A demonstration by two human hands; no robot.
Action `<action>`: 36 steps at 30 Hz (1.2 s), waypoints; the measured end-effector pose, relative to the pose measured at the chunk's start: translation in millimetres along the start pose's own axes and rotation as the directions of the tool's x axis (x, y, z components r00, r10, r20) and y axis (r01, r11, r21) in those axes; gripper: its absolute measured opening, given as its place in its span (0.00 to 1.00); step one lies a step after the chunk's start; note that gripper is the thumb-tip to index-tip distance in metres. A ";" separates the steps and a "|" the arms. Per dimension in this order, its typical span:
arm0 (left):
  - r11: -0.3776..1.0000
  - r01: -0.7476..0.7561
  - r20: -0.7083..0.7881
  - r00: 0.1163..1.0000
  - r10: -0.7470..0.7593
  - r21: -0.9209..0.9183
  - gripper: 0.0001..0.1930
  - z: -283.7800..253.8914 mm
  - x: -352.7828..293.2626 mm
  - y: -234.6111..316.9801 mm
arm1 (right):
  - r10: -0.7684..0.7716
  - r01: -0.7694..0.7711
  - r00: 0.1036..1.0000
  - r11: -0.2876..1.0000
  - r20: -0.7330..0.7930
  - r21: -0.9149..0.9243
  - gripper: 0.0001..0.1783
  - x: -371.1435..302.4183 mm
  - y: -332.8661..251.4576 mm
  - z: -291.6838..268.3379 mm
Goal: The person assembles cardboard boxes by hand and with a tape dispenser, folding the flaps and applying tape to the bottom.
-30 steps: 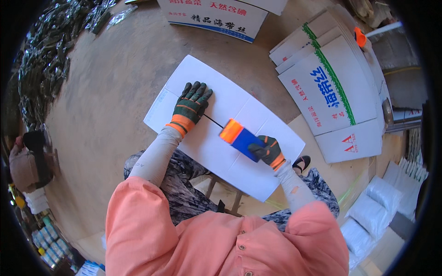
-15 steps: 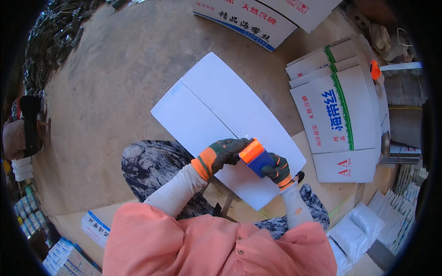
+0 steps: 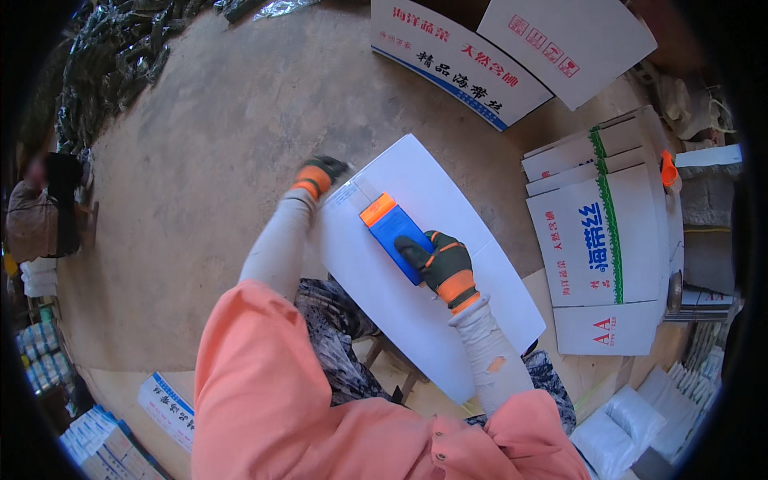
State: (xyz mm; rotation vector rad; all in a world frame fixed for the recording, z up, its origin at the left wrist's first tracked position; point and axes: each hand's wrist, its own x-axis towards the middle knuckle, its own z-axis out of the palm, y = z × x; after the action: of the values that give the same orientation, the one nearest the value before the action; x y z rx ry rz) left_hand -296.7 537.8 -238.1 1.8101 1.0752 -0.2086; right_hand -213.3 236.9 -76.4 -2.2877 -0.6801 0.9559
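A white flat-sided carton point(image 3: 448, 192) lies tilted in front of me, over my knees, with a seam running along its top face. My right hand point(image 3: 448, 268), in a dark green and orange glove, grips a blue and orange tape dispenser point(image 3: 398, 240). The dispenser's orange end points toward the carton's far left edge, over the seam. My left hand point(image 3: 322, 174), gloved alike, is at that far left edge with its fingers drawn together. Something pale shows at its fingertips, too small and blurred to name.
Printed flat cartons point(image 3: 596, 232) lean in a stack at the right. Another printed carton point(image 3: 460, 60) stands at the far side. Dark shiny bundles point(image 3: 112, 80) are heaped at the far left. Clear plastic packs point(image 3: 616, 424) lie at the lower right.
My left hand has left the dispenser and moved to the carton's far left edge. My right hand has carried the dispenser forward and left along the seam. The view has shifted too.
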 end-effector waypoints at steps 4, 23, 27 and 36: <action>0.878 -0.126 -0.190 0.953 0.237 0.462 0.24 15.0 -9.5 3.1 | 0.052 -0.053 0.998 0.999 0.028 0.004 0.34 -1.0 -6.2 -4.7; 0.618 -0.146 -0.415 0.621 0.665 0.772 0.26 71.9 -84.1 120.0 | 0.010 -0.009 0.997 1.000 -0.072 0.020 0.23 -190.2 174.1 -96.2; 0.217 -0.661 0.267 0.550 0.791 0.718 0.26 221.6 -202.6 150.8 | 0.015 -0.014 0.998 1.000 -0.062 0.027 0.26 -192.1 186.2 -100.1; 0.226 -0.730 0.267 0.493 0.828 0.645 0.29 257.8 -237.5 149.4 | -0.047 0.051 0.999 0.975 0.021 -0.215 0.21 -315.2 308.9 -184.5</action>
State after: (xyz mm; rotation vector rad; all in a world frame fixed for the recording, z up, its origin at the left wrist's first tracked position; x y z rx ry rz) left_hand -247.3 174.0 -136.4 2.8941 -0.0760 0.1852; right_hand -197.0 -238.5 -25.5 -2.4400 -0.8813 0.9166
